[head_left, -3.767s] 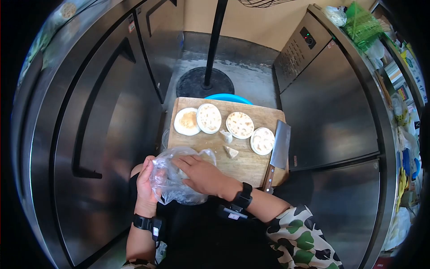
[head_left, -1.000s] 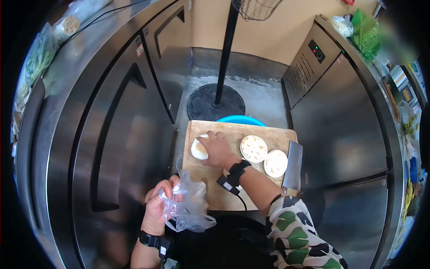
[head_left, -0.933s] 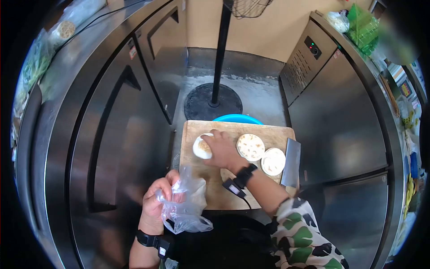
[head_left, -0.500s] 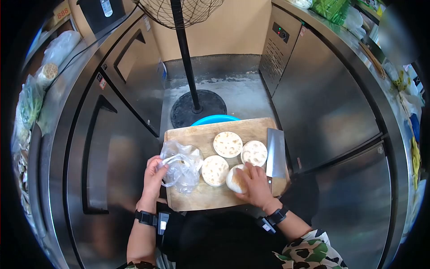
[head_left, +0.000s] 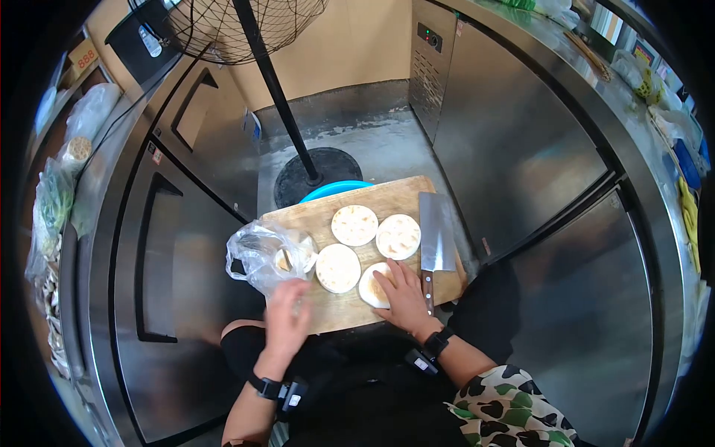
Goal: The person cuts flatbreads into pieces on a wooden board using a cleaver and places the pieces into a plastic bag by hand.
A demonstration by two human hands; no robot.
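My right hand [head_left: 407, 299] grips the right side of a browned round flatbread [head_left: 372, 287] low on the wooden cutting board [head_left: 346, 314]. Three paler round flatbreads lie flat beyond it: one at the back [head_left: 354, 225], one to the right [head_left: 398, 236] and one to the left [head_left: 338, 268]. My left hand [head_left: 289, 316] is over the board's lower left edge, its fingers smeared by motion. Just above that hand, a crumpled clear plastic bag [head_left: 261, 249] sits on the board's left side, with a pale piece inside. A cleaver [head_left: 437, 235] lies along the right side, handle toward me.
Behind the board show the rim of a blue basin [head_left: 335, 189] and a black-poled fan [head_left: 283, 112] on a round base. Steel cabinets stand left [head_left: 190, 276] and right [head_left: 521, 141]. Bagged goods [head_left: 53, 197] lie on the left counter.
My left hand has let go of the plastic bag and moved down and right. The flatbread under my right hand, tilted before, lies flatter. The camera view has shifted.
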